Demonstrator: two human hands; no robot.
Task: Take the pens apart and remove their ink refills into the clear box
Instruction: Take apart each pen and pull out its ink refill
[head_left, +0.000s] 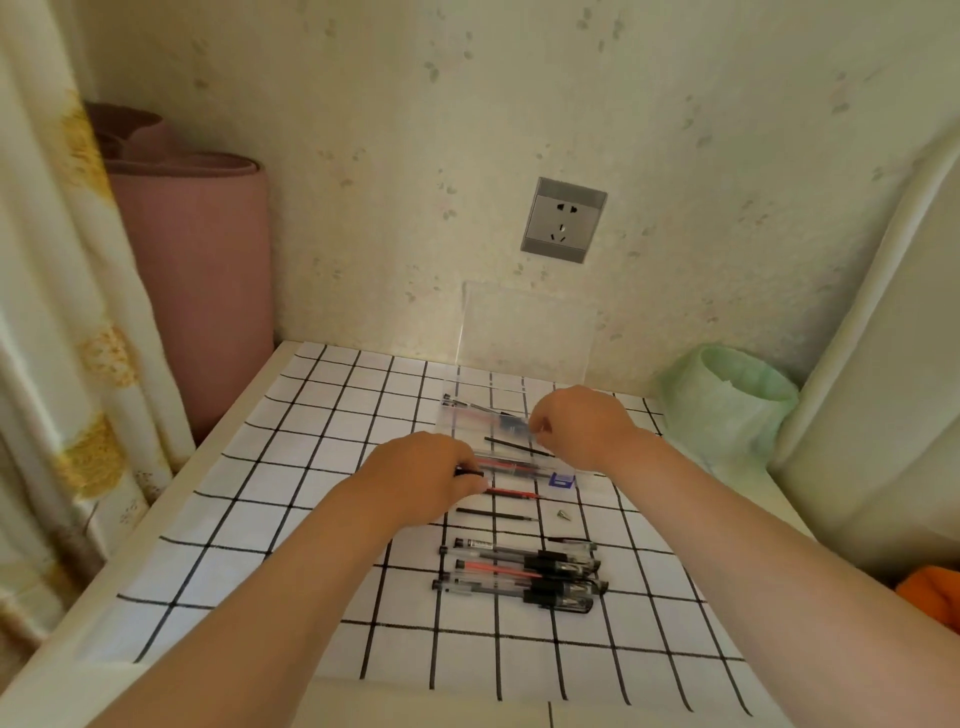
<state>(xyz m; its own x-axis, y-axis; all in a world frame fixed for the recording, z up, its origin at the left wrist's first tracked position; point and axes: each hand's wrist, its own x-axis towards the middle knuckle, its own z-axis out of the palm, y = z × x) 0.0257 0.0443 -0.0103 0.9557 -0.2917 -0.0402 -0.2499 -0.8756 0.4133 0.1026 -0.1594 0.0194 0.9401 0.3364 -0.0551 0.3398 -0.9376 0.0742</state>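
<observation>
Now, pulling pens apart by the clear box (467, 415).
Closest, a pile of whole pens (519, 571) on the checked table (291, 519), not opened yet. Next, two loose refills (498, 515) and a tiny metal tip (562, 514), out on the table, not in the box. Then the left hand (421, 478), fingers curled round one pen (514, 470) at the near edge of the clear box. Farther back, the right hand (576, 426) over the box, fingers curled tight, maybe pinching something too small to tell. Easy to bump the thin refills with an arm and send them rolling, or to lose the tiny tip.
</observation>
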